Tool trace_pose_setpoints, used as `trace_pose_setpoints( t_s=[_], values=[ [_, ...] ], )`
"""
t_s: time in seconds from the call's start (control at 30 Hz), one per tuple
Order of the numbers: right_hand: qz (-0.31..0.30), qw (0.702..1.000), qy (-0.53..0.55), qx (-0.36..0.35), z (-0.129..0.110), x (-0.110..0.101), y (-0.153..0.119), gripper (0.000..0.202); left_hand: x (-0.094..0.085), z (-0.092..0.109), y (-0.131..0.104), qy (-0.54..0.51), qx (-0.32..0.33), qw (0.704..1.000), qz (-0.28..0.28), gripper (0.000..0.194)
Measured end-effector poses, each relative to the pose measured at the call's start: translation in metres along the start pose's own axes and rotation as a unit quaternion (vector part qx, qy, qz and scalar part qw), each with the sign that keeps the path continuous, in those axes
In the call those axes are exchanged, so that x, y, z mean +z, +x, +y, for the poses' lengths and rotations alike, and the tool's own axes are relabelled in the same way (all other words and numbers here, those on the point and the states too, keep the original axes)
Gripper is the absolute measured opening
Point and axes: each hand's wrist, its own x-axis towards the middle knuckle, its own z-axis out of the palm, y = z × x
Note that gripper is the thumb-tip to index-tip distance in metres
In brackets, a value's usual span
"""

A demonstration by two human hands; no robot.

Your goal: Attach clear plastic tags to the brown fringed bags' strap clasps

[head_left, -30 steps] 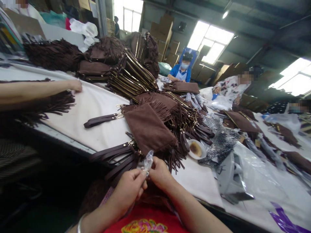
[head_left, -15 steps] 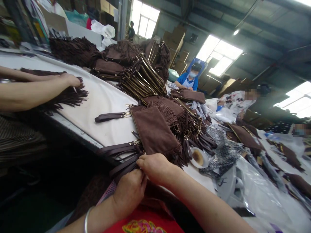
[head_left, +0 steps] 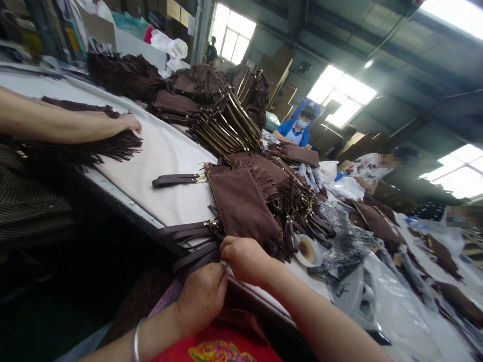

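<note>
- Two hands at work in the head view, close together at the near edge of the white table [head_left: 166, 151], just below the brown suede bag [head_left: 241, 203].
- Left hand [head_left: 202, 296]: curled shut, knuckles up, fingertips tucked against the bundle of dark brown straps [head_left: 188, 241]; exactly what sits inside the fist cannot be told. Silver bangle [head_left: 136, 339] on that wrist.
- Right hand [head_left: 245, 259]: fingers bent and pressed together, pinching at the bottom corner of the suede bag where the straps clip on (the pinched piece itself is hidden by the knuckles). Thumbs of both hands nearly touching.
- Suede bag: flat on the table, one long edge toward the hands, resting on a heap of fringed bags [head_left: 287, 201] spreading to its right.
- Single loose strap [head_left: 177, 179] left of the suede bag, lying on bare cloth.
- Small white dish [head_left: 308, 250] just right of the suede bag's lower corner, beside the fringe.
- Tall stack of bags with gold-coloured edges [head_left: 226, 125] beyond the suede bag.
- Far left of the suede bag: a co-worker's hand [head_left: 130, 123] laid on dark fringe [head_left: 113, 146] at the table edge.
- Behind the suede bag, further along the table: a person in a blue top [head_left: 296, 131], seated.
</note>
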Motion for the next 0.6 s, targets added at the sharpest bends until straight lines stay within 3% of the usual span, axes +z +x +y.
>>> trace_pose_setpoints(
  t_s=[0.13, 0.23, 0.3, 0.37, 0.47, 0.53, 0.6],
  values=[
    [0.104, 0.994, 0.02, -0.021, 0.0, 0.022, -0.019, 0.011, -0.005, 0.002, 0.007, -0.105, -0.082, 0.991, 0.003, 0.031],
    [0.147, 0.987, -0.022, -0.06, 0.0, 0.031, -0.031, 0.014, -0.008, 0.007, 0.012, -0.187, -0.17, 0.967, -0.012, 0.031],
    [0.156, 0.983, -0.055, -0.085, 0.001, 0.032, -0.037, 0.015, -0.008, 0.011, 0.013, -0.273, -0.244, 0.929, -0.055, 0.032],
    [0.162, 0.979, -0.07, -0.099, 0.004, 0.031, -0.043, 0.017, -0.006, 0.015, 0.013, -0.371, -0.306, 0.871, -0.1, 0.033],
    [0.169, 0.978, -0.054, -0.105, 0.007, 0.029, -0.056, 0.018, -0.003, 0.017, 0.012, -0.466, -0.332, 0.81, -0.128, 0.032],
    [0.176, 0.979, -0.008, -0.107, 0.008, 0.032, -0.069, 0.019, -0.002, 0.016, 0.011, -0.486, -0.323, 0.805, -0.106, 0.031],
    [0.206, 0.973, 0.081, -0.069, 0.008, 0.042, -0.082, 0.022, -0.002, 0.013, 0.01, -0.463, -0.302, 0.83, -0.075, 0.033]
  ],
)
